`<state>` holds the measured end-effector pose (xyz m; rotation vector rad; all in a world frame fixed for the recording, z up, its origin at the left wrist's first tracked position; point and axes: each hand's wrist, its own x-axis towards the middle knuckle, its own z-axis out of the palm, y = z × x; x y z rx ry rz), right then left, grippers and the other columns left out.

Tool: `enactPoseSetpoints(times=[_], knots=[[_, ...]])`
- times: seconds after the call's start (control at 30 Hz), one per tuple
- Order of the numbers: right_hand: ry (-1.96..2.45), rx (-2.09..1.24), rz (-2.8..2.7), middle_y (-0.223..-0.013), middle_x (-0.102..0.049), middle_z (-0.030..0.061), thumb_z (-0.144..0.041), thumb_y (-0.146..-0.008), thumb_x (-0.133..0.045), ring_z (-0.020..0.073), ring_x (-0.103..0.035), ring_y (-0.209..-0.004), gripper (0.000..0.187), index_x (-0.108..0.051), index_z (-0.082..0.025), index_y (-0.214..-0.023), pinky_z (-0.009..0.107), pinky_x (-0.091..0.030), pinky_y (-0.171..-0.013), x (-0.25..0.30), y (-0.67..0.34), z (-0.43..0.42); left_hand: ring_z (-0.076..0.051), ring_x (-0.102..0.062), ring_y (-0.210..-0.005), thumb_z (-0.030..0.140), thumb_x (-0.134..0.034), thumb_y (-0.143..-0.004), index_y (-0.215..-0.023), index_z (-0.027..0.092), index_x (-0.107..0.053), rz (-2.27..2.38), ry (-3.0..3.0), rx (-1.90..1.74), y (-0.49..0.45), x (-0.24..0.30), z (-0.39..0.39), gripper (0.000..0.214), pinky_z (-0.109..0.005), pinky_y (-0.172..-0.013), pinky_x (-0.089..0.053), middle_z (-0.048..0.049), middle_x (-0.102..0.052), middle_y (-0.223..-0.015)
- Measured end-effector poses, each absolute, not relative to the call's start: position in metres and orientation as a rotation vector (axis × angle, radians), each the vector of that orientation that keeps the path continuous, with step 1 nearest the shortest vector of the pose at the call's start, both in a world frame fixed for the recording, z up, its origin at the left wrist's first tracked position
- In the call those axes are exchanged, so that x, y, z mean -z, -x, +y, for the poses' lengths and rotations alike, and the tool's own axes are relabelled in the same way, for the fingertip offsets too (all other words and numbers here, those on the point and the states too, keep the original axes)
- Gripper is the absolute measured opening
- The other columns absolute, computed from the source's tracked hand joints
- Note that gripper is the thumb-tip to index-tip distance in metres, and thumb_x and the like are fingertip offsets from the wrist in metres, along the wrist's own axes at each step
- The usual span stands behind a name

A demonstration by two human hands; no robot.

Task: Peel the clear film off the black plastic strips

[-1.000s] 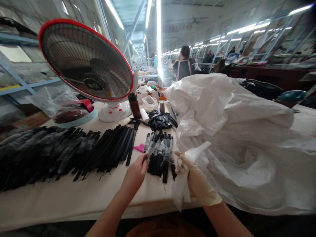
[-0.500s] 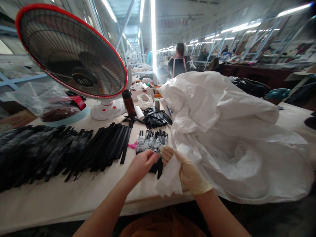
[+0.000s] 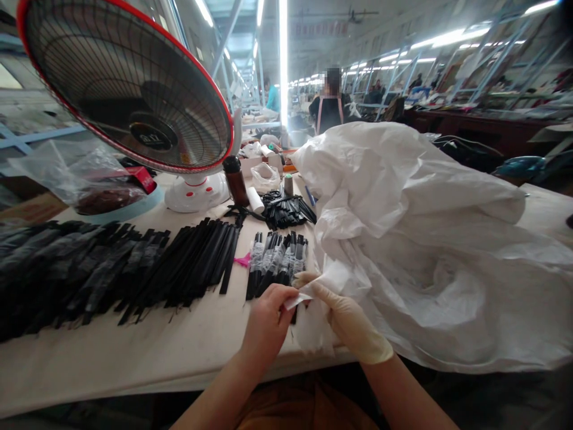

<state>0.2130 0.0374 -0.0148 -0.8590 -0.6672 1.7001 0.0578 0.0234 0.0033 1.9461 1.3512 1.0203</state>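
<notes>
My bare left hand (image 3: 268, 319) is closed in a pinch on the edge of a white cloth (image 3: 313, 325) at the table's front edge. My right hand (image 3: 347, 319), in a cream glove, grips the same white cloth from the other side. Just beyond my fingers lies a small bunch of black pens in clear wrappers (image 3: 277, 263). To the left, a long row of black strips (image 3: 134, 269) covers the cream table (image 3: 134, 352).
A big crumpled white sack (image 3: 425, 239) fills the table's right side. A red-rimmed fan (image 3: 129, 89) stands at back left, with a dark bottle (image 3: 235, 182) and a plastic bag (image 3: 85, 176) nearby. A person in an apron (image 3: 331, 107) stands far behind.
My left hand has left the wrapped pens and come right and nearer me, closing on the white cloth that my right hand holds. The view has shifted slightly.
</notes>
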Motion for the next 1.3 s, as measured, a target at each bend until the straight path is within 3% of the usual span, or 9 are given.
enactPoseSetpoints(times=[0.2, 0.3, 0.4, 0.5, 0.6, 0.77, 1.0, 1.17, 1.3], knots=[[1.009, -1.745, -0.657, -0.054, -0.061, -0.0002, -0.048, -0.068, -0.072, 0.0118, -0.054, -0.052, 0.036, -0.064, -0.015, -0.056, 0.024, -0.044, -0.058, 0.024, -0.207, 0.035, -0.020, -0.060, -0.090, 0.009, -0.046, -0.084, -0.090, 0.023, -0.068, 1.285, -2.317, -1.151, -0.050, 0.000, 0.021, 0.027, -0.032, -0.082, -0.046, -0.0068, -0.068, -0.094], [0.986, -1.729, -0.577, -0.056, -0.060, -0.0026, -0.041, -0.063, -0.078, 0.0106, -0.053, -0.053, 0.028, -0.065, -0.016, -0.061, 0.023, -0.042, -0.056, 0.023, -0.205, 0.035, -0.020, -0.060, -0.091, 0.012, -0.046, -0.085, -0.089, 0.024, -0.069, 1.272, -2.289, -1.158, -0.048, 0.002, 0.020, 0.026, -0.033, -0.085, -0.044, -0.0058, -0.069, -0.093], [1.045, -1.642, -0.522, -0.060, -0.062, -0.0019, -0.038, -0.061, -0.080, 0.0124, -0.055, -0.056, 0.026, -0.068, -0.017, -0.069, 0.024, -0.043, -0.058, 0.021, -0.206, 0.035, -0.020, -0.060, -0.089, 0.023, -0.047, -0.087, -0.105, 0.021, -0.063, 1.351, -1.881, -1.202, -0.047, 0.002, 0.021, 0.024, -0.034, -0.084, -0.045, -0.0070, -0.067, -0.095], [1.202, -1.502, -0.569, -0.063, -0.064, -0.0002, -0.040, -0.059, -0.079, 0.0156, -0.057, -0.060, 0.026, -0.070, -0.018, -0.070, 0.027, -0.044, -0.060, 0.017, -0.207, 0.035, -0.020, -0.062, -0.081, 0.046, -0.044, -0.088, -0.118, 0.014, -0.052, 1.217, -1.262, -1.078, -0.048, -0.001, 0.023, 0.045, -0.034, -0.075, -0.048, -0.0092, -0.065, -0.096], [1.418, -1.316, -0.716, -0.065, -0.067, 0.0019, -0.041, -0.057, -0.079, 0.0191, -0.060, -0.066, 0.025, -0.069, -0.019, -0.061, 0.031, -0.044, -0.066, 0.015, -0.207, 0.034, -0.019, -0.060, -0.076, 0.061, -0.044, -0.082, -0.108, 0.011, -0.057, 1.053, -0.922, -0.933, -0.051, -0.006, 0.027, 0.059, -0.031, -0.069, -0.046, -0.0086, -0.065, -0.089], [1.606, -1.111, -0.900, -0.051, -0.061, 0.0007, -0.050, -0.058, -0.073, 0.0194, -0.057, -0.057, 0.035, -0.060, -0.020, -0.047, 0.035, -0.044, -0.067, 0.012, -0.205, 0.029, -0.010, -0.045, -0.061, 0.040, -0.071, -0.068, -0.071, 0.014, -0.058, 1.175, -1.056, -0.956, -0.053, -0.009, 0.034, 0.029, -0.022, -0.061, -0.037, 0.0047, -0.051, -0.062], [1.659, -1.164, -0.919, -0.054, -0.062, 0.0013, -0.054, -0.058, -0.068, 0.0209, -0.058, -0.061, 0.035, -0.061, -0.020, -0.050, 0.033, -0.044, -0.066, 0.000, -0.205, 0.026, -0.010, -0.049, -0.058, 0.051, -0.068, -0.068, -0.078, 0.015, -0.059, 1.092, -0.879, -0.844, -0.057, -0.002, 0.031, 0.039, -0.023, -0.057, -0.036, 0.0027, -0.056, -0.064], [1.673, -1.174, -0.974, -0.047, -0.054, -0.0022, -0.049, -0.057, -0.071, 0.0168, -0.051, -0.053, 0.033, -0.057, -0.021, -0.048, 0.031, -0.040, -0.059, 0.007, -0.209, 0.025, -0.007, -0.050, -0.058, 0.034, -0.081, -0.056, -0.066, 0.016, -0.053, 0.986, -0.648, -0.891, -0.057, 0.001, 0.032, 0.035, -0.021, -0.061, -0.039, 0.0052, -0.055, -0.060], [1.390, -1.418, -0.722, -0.047, -0.048, -0.0058, -0.043, -0.060, -0.074, 0.0112, -0.044, -0.048, 0.031, -0.055, -0.020, -0.051, 0.026, -0.037, -0.052, 0.016, -0.210, 0.026, -0.006, -0.049, -0.057, 0.029, -0.077, -0.063, -0.067, 0.016, -0.054, 1.001, -0.773, -1.071, -0.056, 0.000, 0.035, 0.026, -0.019, -0.059, -0.038, 0.0058, -0.055, -0.061]])
